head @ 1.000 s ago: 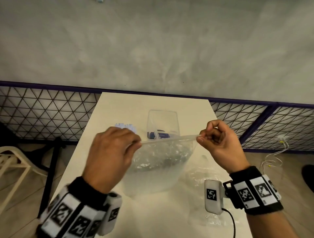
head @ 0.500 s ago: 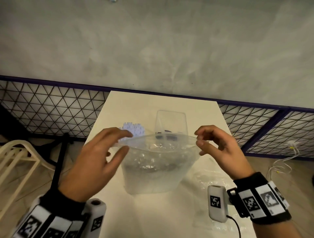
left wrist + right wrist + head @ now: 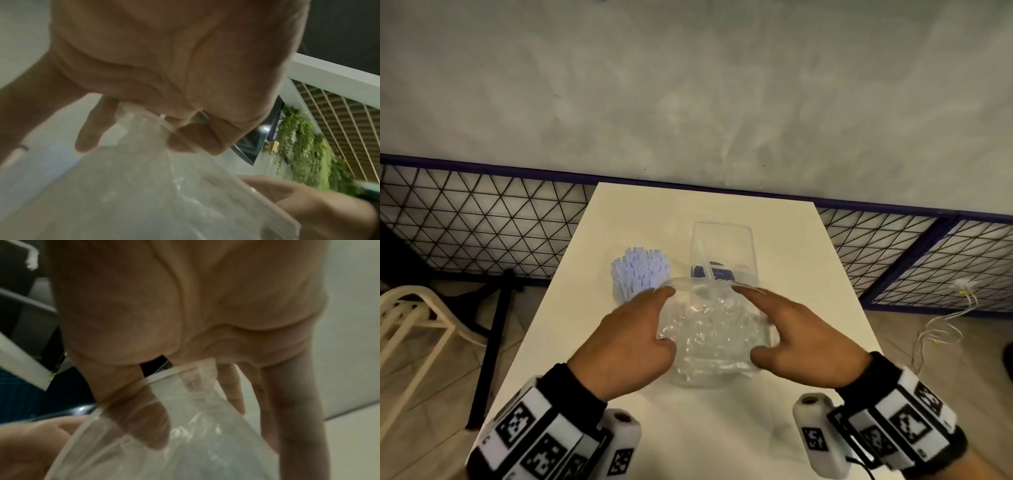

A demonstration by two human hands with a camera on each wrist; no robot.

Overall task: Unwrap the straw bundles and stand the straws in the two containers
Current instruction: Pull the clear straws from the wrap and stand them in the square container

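A clear plastic bag [image 3: 712, 335] with crumpled clear contents sits on the white table [image 3: 808, 260], its mouth open at the top. My left hand [image 3: 664, 318] lies against its left side and my right hand [image 3: 748, 322] against its right side, fingers straight. In the left wrist view the left hand [image 3: 133, 138] straddles the bag [image 3: 164, 194] near its rim. In the right wrist view the right hand [image 3: 189, 402] shows its thumb through the bag [image 3: 195, 443] film. Behind stand a container full of pale straws [image 3: 640, 274] and a clear container [image 3: 722, 246] with a blue label.
A black mesh fence [image 3: 482, 222] with a purple rail runs behind the table below a grey wall. A white chair [image 3: 410, 318] and a black stand [image 3: 493, 329] are on the left. White cables [image 3: 945, 325] lie on the floor to the right.
Both hands let go of the bag's top edge, which they had pinched and pulled taut. They opened and came down onto the bag's sides. The bag's mouth now gapes.
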